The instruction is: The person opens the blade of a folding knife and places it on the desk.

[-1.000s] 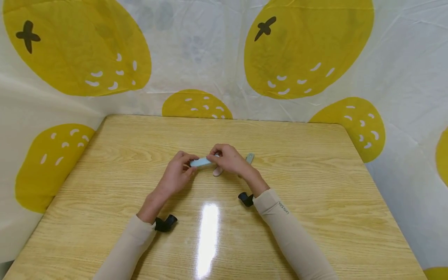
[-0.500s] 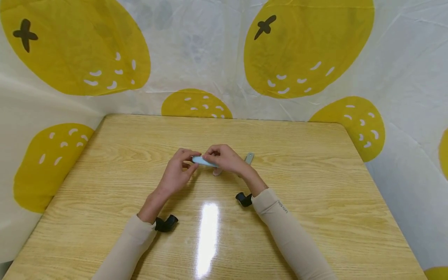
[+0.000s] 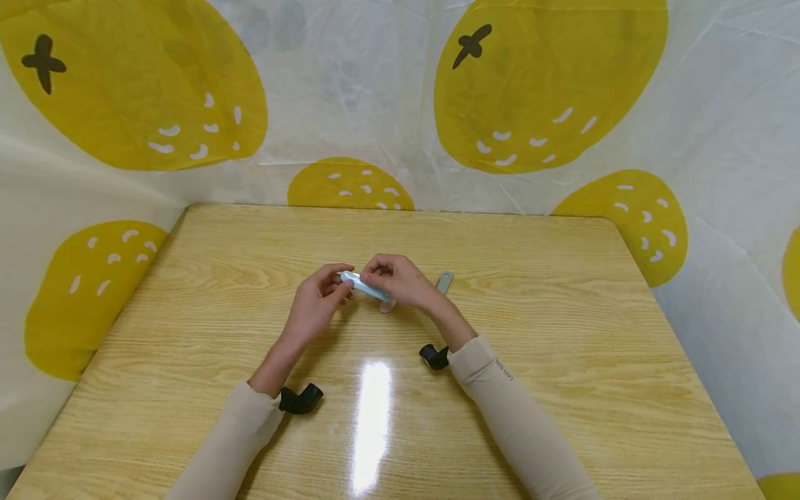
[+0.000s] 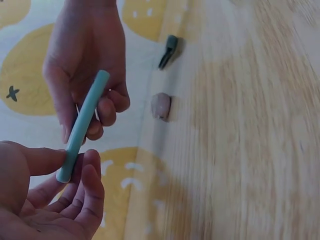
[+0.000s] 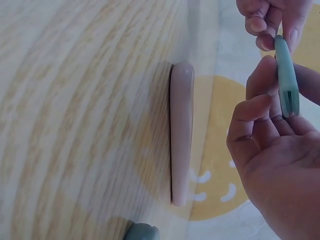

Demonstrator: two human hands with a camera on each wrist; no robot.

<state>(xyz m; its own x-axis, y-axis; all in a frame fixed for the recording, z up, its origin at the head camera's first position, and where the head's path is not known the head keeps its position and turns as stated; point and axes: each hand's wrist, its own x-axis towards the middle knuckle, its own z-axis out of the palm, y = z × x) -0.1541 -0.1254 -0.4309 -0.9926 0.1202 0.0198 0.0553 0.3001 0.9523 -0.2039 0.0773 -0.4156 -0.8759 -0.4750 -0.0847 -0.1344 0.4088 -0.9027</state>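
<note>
A slim light-blue handle-shaped piece point(image 3: 369, 286) is held up between both hands over the table's middle. My left hand point(image 3: 312, 298) pinches its left end between thumb and fingers. Thumb and forefinger of my right hand point(image 3: 400, 279) grip it farther along; in the right wrist view, a narrow slot shows in the end of the light-blue piece point(image 5: 288, 75) nearest the right palm. Below, a similar pink piece point(image 5: 182, 135) lies on the table, partly covered by the right hand in the head view. A grey-green piece point(image 3: 445, 281) with a hole in its end lies beside it.
The wooden table point(image 3: 531, 292) has a patterned cloth point(image 3: 400, 83) hanging behind it and along its sides. A black wrist camera point(image 3: 301, 399) sits at the left cuff, another black camera point(image 3: 432, 356) at the right. Light glares off the tabletop in front.
The light-blue piece has turned, its left end rising so it now slopes down to the right. The left thumb has closed onto that end. The pink and grey-green pieces stay put.
</note>
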